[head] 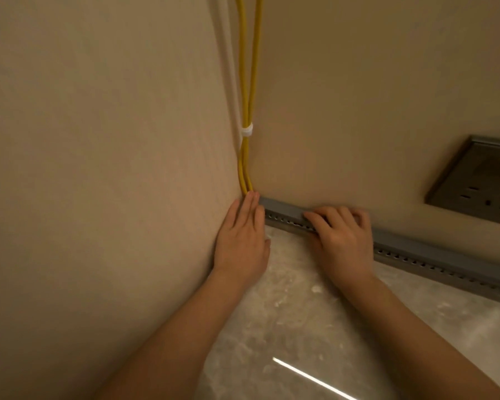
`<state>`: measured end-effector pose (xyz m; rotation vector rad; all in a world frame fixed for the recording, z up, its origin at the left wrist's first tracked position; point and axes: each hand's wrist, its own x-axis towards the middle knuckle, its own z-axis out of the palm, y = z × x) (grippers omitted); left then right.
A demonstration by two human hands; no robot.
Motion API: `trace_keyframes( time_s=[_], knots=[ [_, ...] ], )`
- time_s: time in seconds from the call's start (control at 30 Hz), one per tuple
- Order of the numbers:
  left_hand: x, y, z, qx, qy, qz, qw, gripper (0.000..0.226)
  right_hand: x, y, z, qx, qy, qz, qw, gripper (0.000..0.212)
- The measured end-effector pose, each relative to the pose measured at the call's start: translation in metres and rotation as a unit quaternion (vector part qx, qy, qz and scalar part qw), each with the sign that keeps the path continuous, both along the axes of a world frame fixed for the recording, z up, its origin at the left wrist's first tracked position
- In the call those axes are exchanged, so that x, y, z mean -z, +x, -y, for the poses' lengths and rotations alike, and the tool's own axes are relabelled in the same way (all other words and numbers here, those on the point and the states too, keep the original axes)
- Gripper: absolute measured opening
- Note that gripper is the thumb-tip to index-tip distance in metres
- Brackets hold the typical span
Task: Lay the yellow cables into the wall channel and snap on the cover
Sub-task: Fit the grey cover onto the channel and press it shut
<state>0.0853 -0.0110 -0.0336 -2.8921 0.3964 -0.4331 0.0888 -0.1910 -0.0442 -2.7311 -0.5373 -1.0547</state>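
Note:
Two yellow cables [250, 82] run down the wall corner, bound by a white tie [246, 130], and disappear at the corner's foot. A grey slotted channel with its cover [433, 252] runs along the base of the right wall. My left hand [243, 241] lies with straight fingers pointing into the corner, its fingertips at the cables' lower end and the channel's left end. My right hand [341, 235] rests on top of the channel, fingers bent over its upper edge, pressing down. The cables inside the channel are hidden.
A grey metal wall socket plate [479, 183] sits on the right wall above the channel. A glossy marbled floor [315, 327] with a bright light streak lies below. A white vertical trim [228, 67] runs beside the cables.

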Motion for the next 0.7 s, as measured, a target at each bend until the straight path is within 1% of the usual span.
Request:
trace_keyframes(
  time_s=[0.1, 0.17, 0.3, 0.43, 0.5, 0.57, 0.7],
  knots=[
    [-0.005, 0.001, -0.003, 0.007, 0.042, 0.008, 0.999, 0.075, -0.004, 0.004, 0.005, -0.029, -0.026, 0.025, 0.999, 0.015],
    [-0.011, 0.003, -0.005, 0.014, 0.066, 0.012, 0.998, 0.074, -0.006, 0.004, 0.007, -0.048, -0.036, 0.028, 0.998, 0.009],
    [-0.023, 0.009, -0.003, 0.018, 0.090, 0.013, 0.996, 0.070, -0.009, 0.005, 0.010, -0.071, -0.035, 0.026, 0.997, 0.007],
    [-0.022, 0.008, -0.004, 0.020, 0.092, -0.002, 0.996, 0.072, -0.012, 0.005, 0.017, -0.102, -0.032, 0.013, 0.994, 0.013],
    [-0.019, 0.005, -0.004, 0.018, 0.042, -0.012, 0.999, 0.072, -0.012, 0.006, 0.018, -0.113, -0.038, 0.006, 0.993, 0.015],
    [-0.019, 0.003, -0.002, 0.012, -0.055, -0.009, 0.998, 0.070, -0.012, 0.007, 0.019, -0.118, -0.043, 0.006, 0.992, 0.016],
    [-0.018, 0.000, 0.008, 0.009, -0.205, -0.014, 0.979, 0.065, -0.010, 0.012, 0.017, -0.130, -0.046, 0.025, 0.990, 0.016]
  ],
)
